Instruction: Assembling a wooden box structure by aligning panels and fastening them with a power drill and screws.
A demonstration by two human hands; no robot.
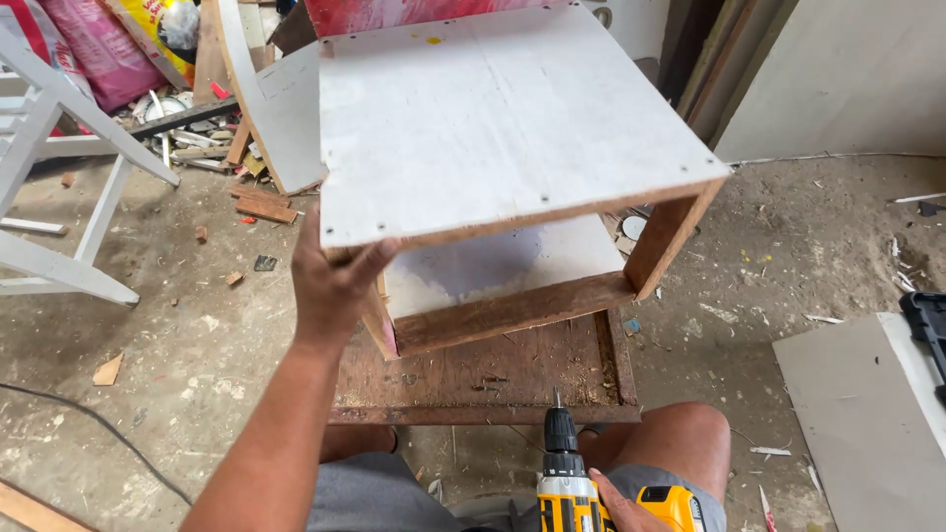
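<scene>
My left hand [335, 281] grips the near left corner of an open wooden box frame [498, 128] with a white board on top and brown side rails. The box stands on a low reddish-brown wooden platform [493, 379] in front of my knees. My right hand [621, 512] at the bottom edge holds a yellow and black cordless drill [567, 478], its bit pointing up toward the platform's near edge. Only part of the right hand shows.
A white painted wooden frame [69, 177] stands at the left. Wood scraps [261, 207] and bags [99, 49] lie behind the box. A grey board [857, 414] rests on the dirty concrete floor at the right, beside a black case [928, 325]. A black cable [99, 429] crosses the floor at the lower left.
</scene>
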